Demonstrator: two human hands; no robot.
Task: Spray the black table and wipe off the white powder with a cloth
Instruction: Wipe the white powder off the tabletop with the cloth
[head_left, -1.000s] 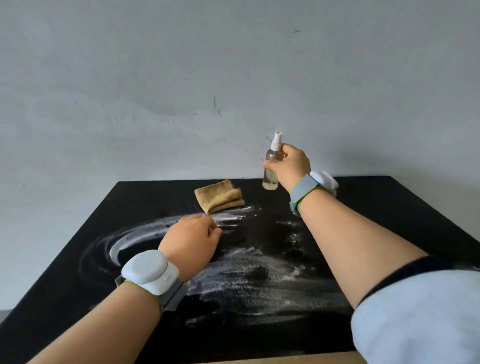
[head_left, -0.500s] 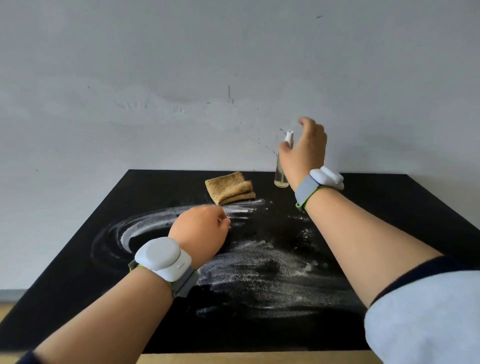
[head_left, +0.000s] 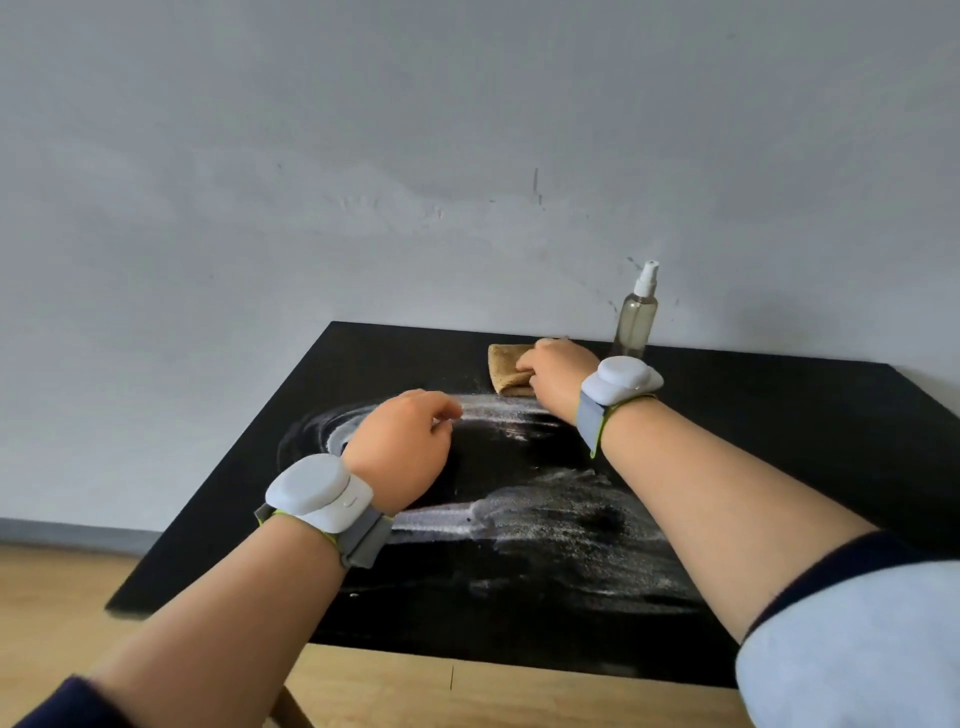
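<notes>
Beneath the right hand (head_left: 558, 382), the cloth (head_left: 505, 370) lies half hidden.

Plain pale grey wall (head_left: 415, 130) fills the top, scuffed and faintly marked. Below it on the left, light wooden floor (head_left: 57, 597) meets a grey skirting strip (head_left: 78, 532).

I saw a plain, sparsely furnished room, more a bare home or test space than a kitchen or workshop; I could not tell which. Beyond my fingertips rose a grey painted wall (head_left: 467, 130), scuffed and marked, with a grey skirting strip (head_left: 72, 532) at its foot. Below my hands lay a black table (head_left: 779, 415) pushed against that wall, and past its near edge I saw a light wood-look floor (head_left: 62, 613)
</notes>
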